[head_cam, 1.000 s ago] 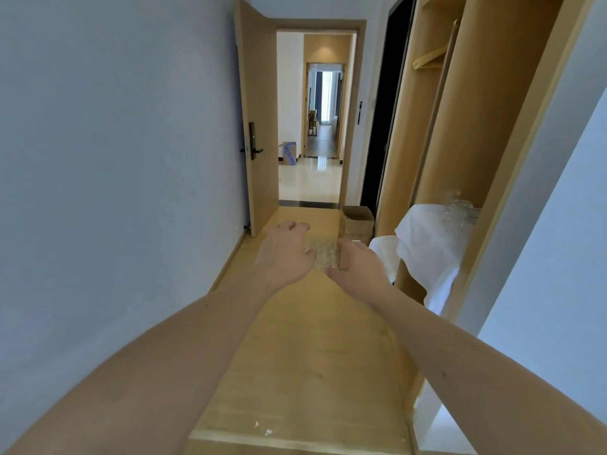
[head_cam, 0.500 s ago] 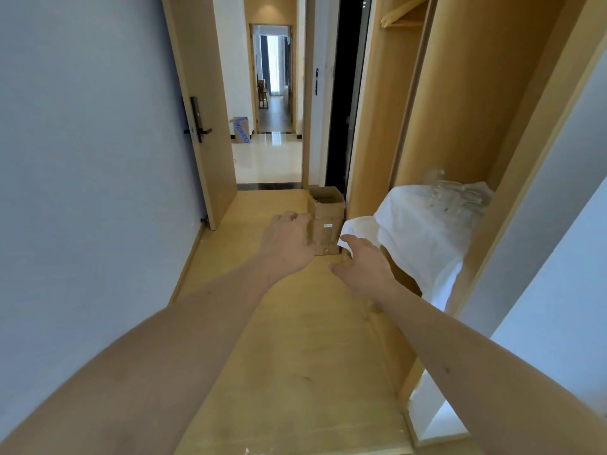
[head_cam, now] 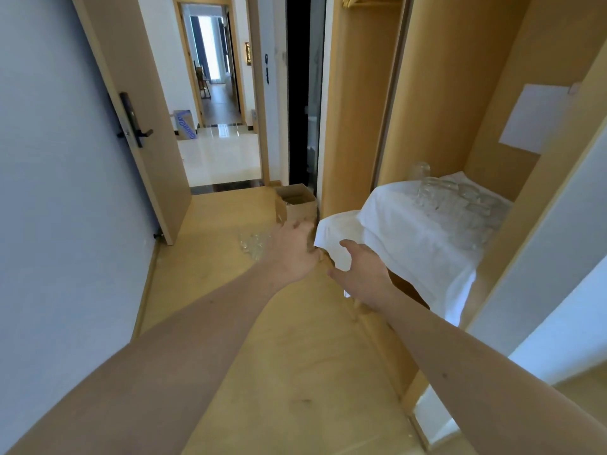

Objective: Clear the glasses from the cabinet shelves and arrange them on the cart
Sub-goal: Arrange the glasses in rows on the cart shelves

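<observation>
Several clear glasses (head_cam: 460, 205) stand close together on a white cloth (head_cam: 410, 244) that covers a low shelf of the open wooden cabinet (head_cam: 440, 103) on the right. A taller glass (head_cam: 418, 170) stands behind them. My left hand (head_cam: 292, 251) hovers over the wooden floor with relaxed fingers and holds nothing I can see. Just below the cloth's hanging corner, my right hand (head_cam: 361, 267) is spread and empty. A clear glittering object (head_cam: 253, 243) lies on the floor left of my left hand. No cart is in view.
An open cardboard box (head_cam: 295, 201) stands on the floor against the cabinet's end. An open door (head_cam: 131, 119) with a black handle stands on the left, with a hallway beyond. A grey wall runs along the left side.
A second ago both hands held a clear glittering object together. Now they are apart and empty, and the object lies on the floor. My view has turned right toward the cabinet shelf.
</observation>
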The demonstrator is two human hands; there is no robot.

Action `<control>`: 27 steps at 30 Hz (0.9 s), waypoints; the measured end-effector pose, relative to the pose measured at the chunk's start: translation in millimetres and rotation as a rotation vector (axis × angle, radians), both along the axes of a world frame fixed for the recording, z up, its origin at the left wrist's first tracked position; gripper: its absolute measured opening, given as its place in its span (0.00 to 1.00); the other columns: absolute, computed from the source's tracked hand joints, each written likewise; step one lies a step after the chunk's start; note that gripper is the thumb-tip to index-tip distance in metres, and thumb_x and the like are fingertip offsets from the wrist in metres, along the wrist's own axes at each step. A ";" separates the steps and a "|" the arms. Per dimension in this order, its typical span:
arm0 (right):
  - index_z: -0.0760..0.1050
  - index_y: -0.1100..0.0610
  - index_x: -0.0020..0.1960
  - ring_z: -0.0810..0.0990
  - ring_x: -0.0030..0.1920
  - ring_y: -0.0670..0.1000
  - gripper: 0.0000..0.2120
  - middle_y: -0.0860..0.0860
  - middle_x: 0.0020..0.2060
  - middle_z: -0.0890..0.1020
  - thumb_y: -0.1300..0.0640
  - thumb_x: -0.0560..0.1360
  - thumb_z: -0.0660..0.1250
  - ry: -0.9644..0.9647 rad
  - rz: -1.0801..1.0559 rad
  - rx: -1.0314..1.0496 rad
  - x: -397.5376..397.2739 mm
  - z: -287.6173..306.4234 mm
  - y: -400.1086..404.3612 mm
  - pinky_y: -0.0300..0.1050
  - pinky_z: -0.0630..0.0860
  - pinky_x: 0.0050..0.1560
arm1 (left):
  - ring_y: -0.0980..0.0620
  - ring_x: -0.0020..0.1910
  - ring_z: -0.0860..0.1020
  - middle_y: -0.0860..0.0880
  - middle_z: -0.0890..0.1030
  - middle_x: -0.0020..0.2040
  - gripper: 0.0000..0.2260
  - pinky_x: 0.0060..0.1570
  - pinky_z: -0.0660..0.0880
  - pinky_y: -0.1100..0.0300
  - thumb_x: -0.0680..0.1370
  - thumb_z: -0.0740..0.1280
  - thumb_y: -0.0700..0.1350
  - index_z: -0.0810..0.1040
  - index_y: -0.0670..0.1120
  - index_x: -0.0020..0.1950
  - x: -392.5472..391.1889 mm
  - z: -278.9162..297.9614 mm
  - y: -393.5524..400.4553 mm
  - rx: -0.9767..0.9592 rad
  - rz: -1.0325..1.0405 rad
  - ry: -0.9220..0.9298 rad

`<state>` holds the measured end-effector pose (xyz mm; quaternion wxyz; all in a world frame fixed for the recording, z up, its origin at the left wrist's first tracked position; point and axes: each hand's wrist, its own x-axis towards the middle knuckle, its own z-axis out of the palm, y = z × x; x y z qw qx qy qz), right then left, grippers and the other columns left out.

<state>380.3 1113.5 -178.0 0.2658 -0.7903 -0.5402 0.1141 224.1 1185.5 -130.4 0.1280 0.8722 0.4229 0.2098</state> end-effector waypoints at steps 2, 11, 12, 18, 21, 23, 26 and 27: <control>0.64 0.50 0.77 0.75 0.64 0.55 0.33 0.51 0.67 0.75 0.45 0.74 0.68 0.015 -0.032 -0.007 11.6 -3.2 15.3 0.45 0.71 0.55 | 0.40 0.67 0.70 0.44 0.75 0.67 0.22 0.60 0.70 0.51 0.78 0.68 0.48 0.73 0.48 0.73 12.0 -5.3 17.9 -0.012 -0.015 0.027; 0.64 0.49 0.77 0.74 0.65 0.55 0.33 0.51 0.67 0.75 0.42 0.75 0.68 -0.003 -0.124 0.034 103.1 -8.4 93.0 0.47 0.71 0.60 | 0.43 0.66 0.72 0.45 0.74 0.66 0.23 0.61 0.75 0.44 0.77 0.69 0.52 0.73 0.49 0.71 110.1 -7.3 107.3 0.014 -0.103 0.033; 0.64 0.49 0.77 0.73 0.67 0.54 0.34 0.51 0.68 0.74 0.42 0.75 0.69 0.004 -0.140 0.039 116.5 -7.1 100.6 0.46 0.70 0.60 | 0.43 0.68 0.71 0.45 0.74 0.68 0.24 0.62 0.74 0.44 0.78 0.69 0.52 0.72 0.49 0.73 124.7 -5.6 116.8 0.018 -0.110 0.036; 0.62 0.49 0.78 0.72 0.69 0.54 0.34 0.51 0.69 0.73 0.42 0.76 0.69 -0.031 -0.231 0.042 198.4 1.9 140.7 0.46 0.70 0.62 | 0.42 0.71 0.68 0.45 0.72 0.72 0.26 0.66 0.71 0.47 0.79 0.67 0.53 0.69 0.49 0.76 216.0 -0.2 168.3 0.048 -0.195 0.050; 0.62 0.49 0.77 0.73 0.67 0.55 0.34 0.51 0.69 0.73 0.42 0.76 0.69 -0.042 -0.276 0.025 237.3 0.1 151.7 0.46 0.70 0.59 | 0.42 0.70 0.69 0.44 0.73 0.71 0.25 0.66 0.70 0.50 0.79 0.67 0.52 0.69 0.48 0.76 256.9 -4.7 186.5 0.030 -0.247 0.062; 0.63 0.48 0.77 0.73 0.67 0.55 0.33 0.51 0.69 0.73 0.43 0.75 0.69 -0.034 -0.306 0.010 257.7 -3.1 156.7 0.45 0.71 0.59 | 0.43 0.70 0.68 0.45 0.72 0.71 0.26 0.65 0.70 0.51 0.80 0.67 0.53 0.68 0.49 0.76 278.9 -9.9 194.3 0.001 -0.266 0.051; 0.63 0.49 0.77 0.74 0.67 0.55 0.33 0.51 0.69 0.73 0.43 0.75 0.69 -0.028 -0.347 -0.018 280.1 -7.4 165.0 0.47 0.73 0.62 | 0.43 0.71 0.68 0.45 0.71 0.72 0.26 0.66 0.70 0.50 0.80 0.67 0.53 0.67 0.48 0.77 306.5 -16.5 205.1 -0.020 -0.318 0.063; 0.63 0.49 0.77 0.74 0.66 0.55 0.33 0.51 0.69 0.74 0.43 0.75 0.69 -0.027 -0.360 -0.019 285.7 -8.7 168.5 0.47 0.73 0.61 | 0.43 0.71 0.67 0.45 0.70 0.73 0.27 0.67 0.70 0.50 0.80 0.67 0.52 0.67 0.48 0.77 314.7 -17.6 210.0 -0.013 -0.339 0.078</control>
